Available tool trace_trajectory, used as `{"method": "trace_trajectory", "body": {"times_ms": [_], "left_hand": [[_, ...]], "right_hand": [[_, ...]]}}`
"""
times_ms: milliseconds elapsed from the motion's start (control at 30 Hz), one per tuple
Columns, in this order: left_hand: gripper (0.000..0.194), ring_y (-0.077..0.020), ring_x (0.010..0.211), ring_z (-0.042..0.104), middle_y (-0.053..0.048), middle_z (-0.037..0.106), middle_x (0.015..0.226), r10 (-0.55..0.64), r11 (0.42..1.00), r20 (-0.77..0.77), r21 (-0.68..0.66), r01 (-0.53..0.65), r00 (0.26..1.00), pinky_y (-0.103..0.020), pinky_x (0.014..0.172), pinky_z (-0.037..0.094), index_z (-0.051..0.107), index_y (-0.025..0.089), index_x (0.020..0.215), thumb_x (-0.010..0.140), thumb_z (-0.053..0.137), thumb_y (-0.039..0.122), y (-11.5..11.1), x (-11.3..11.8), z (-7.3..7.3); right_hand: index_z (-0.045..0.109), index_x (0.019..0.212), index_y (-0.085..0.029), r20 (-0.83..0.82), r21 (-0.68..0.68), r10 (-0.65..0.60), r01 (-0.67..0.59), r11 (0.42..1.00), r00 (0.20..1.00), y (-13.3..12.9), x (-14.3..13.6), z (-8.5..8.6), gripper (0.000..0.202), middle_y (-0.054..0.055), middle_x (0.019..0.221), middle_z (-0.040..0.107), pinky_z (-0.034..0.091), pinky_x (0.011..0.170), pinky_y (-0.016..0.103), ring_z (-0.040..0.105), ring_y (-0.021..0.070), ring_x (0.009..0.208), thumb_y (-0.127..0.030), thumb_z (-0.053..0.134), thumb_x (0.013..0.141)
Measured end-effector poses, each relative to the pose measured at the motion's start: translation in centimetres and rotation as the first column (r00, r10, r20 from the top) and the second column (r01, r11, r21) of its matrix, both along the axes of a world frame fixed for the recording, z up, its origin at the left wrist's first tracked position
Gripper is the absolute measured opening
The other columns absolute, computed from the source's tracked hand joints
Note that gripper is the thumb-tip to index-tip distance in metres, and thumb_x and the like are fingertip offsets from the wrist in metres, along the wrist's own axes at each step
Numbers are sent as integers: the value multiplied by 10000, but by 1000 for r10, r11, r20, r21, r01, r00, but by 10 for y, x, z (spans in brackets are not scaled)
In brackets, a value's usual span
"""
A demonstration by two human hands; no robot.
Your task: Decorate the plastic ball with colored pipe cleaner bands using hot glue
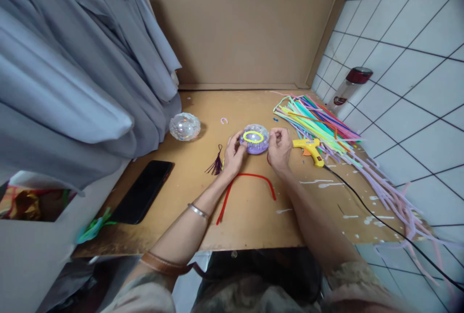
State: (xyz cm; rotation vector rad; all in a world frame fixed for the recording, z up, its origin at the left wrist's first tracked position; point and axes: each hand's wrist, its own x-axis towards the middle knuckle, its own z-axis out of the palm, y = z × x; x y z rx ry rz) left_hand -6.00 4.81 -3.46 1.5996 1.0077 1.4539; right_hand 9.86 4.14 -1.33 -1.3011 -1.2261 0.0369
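Observation:
A round, clear and purple ornament [258, 149] with a bright yellow pipe-cleaner ring [247, 139] on its top stands in the middle of the table. Fingers of my left hand [234, 154] grip its left side. Close to its right side is my right hand [280, 149], fingers pinched together; whatever is in them is hidden. A bent red pipe cleaner [250, 175] lies between my forearms. Beside my left hand rests a dark tassel [216, 163] with a loop.
A yellow glue gun [308, 146] with a black cord lies right of my hand, against a pile of colourful pipe cleaners [315, 120]. On the left are a clear faceted ball [184, 127], a black phone [143, 192] and a grey curtain [83, 71]. A bottle [348, 88] stands by the tiles.

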Motion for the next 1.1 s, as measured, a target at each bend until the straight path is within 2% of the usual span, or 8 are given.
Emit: {"method": "trace_trajectory", "body": {"times_ms": [133, 233, 333, 467, 567, 700, 933, 1100], "left_hand": [[602, -282, 1279, 587, -143, 558, 1442, -86, 996, 17, -24, 87, 996, -477, 1119, 456, 507, 200, 1391, 808, 627, 282, 2, 2, -5], [703, -296, 1331, 550, -129, 524, 1481, -87, 996, -13, -23, 87, 996, -500, 1152, 431, 460, 224, 1429, 754, 659, 234, 4, 3, -12], [767, -320, 1392, 490, -120, 507, 1500, -42, 998, -33, -45, 40, 999, -525, 1183, 394, 455, 240, 1434, 712, 714, 236, 9, 7, -19], [826, -360, 1425, 449, -148, 519, 1494, -18, 993, 41, -114, 23, 999, -550, 1185, 388, 472, 213, 1430, 660, 770, 229, 12, 11, -24], [823, -359, 1406, 477, -146, 546, 1471, -26, 985, 125, -167, 46, 992, -542, 1180, 402, 502, 214, 1413, 639, 781, 219, 10, 14, -21], [768, -328, 1305, 583, -142, 600, 1413, -97, 966, 245, -212, 151, 965, -500, 1126, 465, 540, 195, 1381, 646, 761, 239, 6, 12, -10], [508, -285, 1136, 672, -121, 706, 1238, -134, 919, 452, -277, 281, 882, -450, 997, 537, 650, 183, 1194, 785, 680, 483, 5, 10, -1], [503, -258, 1106, 673, -85, 722, 1132, -99, 915, 490, -296, 273, 866, -419, 980, 542, 646, 194, 1072, 766, 714, 588, 4, 13, 0]], "right_hand": [[548, 1229, -217, 102, 12, 170, -172, 985, 980, 0, -2, 2, 362, 135, 1240, 631, 473, 1022, 456, 586, 256, 1179, -424, 444, 950], [530, 1321, -224, 126, -56, 227, -221, 974, 966, 0, -4, 0, 468, 144, 1325, 613, 432, 1094, 490, 559, 267, 1256, -502, 339, 997], [537, 1332, -215, 83, -100, 224, -216, 971, 971, 4, -2, -4, 545, 154, 1330, 614, 431, 1102, 503, 561, 275, 1262, -579, 313, 994], [561, 1307, -197, 31, -133, 193, -187, 973, 981, 9, 3, -13, 595, 177, 1320, 613, 427, 1103, 527, 559, 293, 1262, -636, 343, 970], [586, 1280, -199, 32, -168, 202, -194, 966, 979, 11, 4, -17, 584, 171, 1284, 630, 427, 1101, 524, 570, 288, 1233, -632, 349, 968], [595, 1298, -207, 11, -182, 231, -225, 957, 973, 12, 5, -17, 593, 163, 1308, 626, 416, 1118, 509, 560, 282, 1259, -637, 359, 965], [636, 1260, -208, -130, -133, 217, -234, 963, 967, 14, 6, -14, 644, 153, 1284, 643, 424, 1113, 503, 581, 267, 1240, -680, 311, 965], [647, 1226, -228, -160, -131, 222, -243, 961, 962, 16, 3, -19, 620, 129, 1269, 652, 423, 1117, 503, 586, 258, 1229, -687, 324, 961]]}}
